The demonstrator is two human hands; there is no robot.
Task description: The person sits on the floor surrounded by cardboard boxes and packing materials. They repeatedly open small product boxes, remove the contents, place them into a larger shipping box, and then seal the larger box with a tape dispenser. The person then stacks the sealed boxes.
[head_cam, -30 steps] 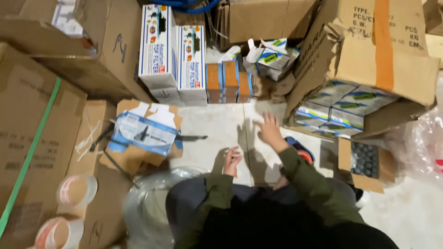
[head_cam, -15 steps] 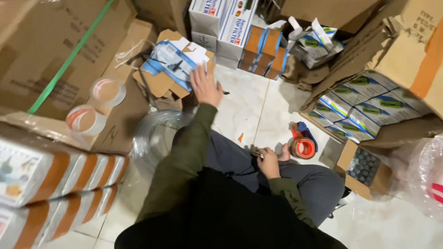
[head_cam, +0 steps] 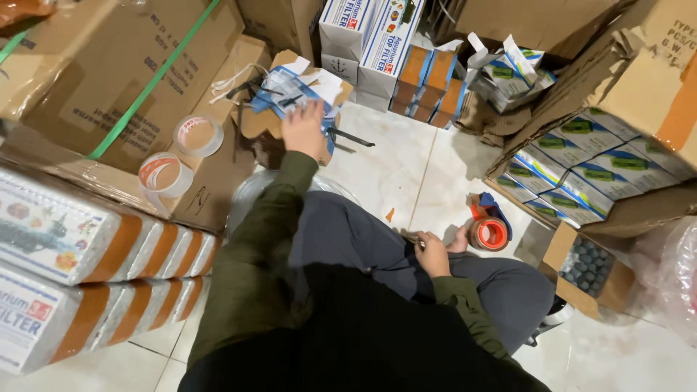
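I see my left hand (head_cam: 303, 129) stretched forward, its fingers spread flat and resting on the blue-and-white product box (head_cam: 290, 93), with no closed hold on it. That box lies tilted on a torn cardboard carton (head_cam: 263, 122), just beside the stacked brown cartons on my left. 2 tape rolls (head_cam: 181, 154) sit on the brown carton (head_cam: 218, 181) near it. My right hand (head_cam: 433, 255) rests low by the knee, its fingers curled; I cannot tell whether they hold anything. An orange tape dispenser (head_cam: 488, 231) stands on the tiled floor (head_cam: 377, 174) just beside that hand.
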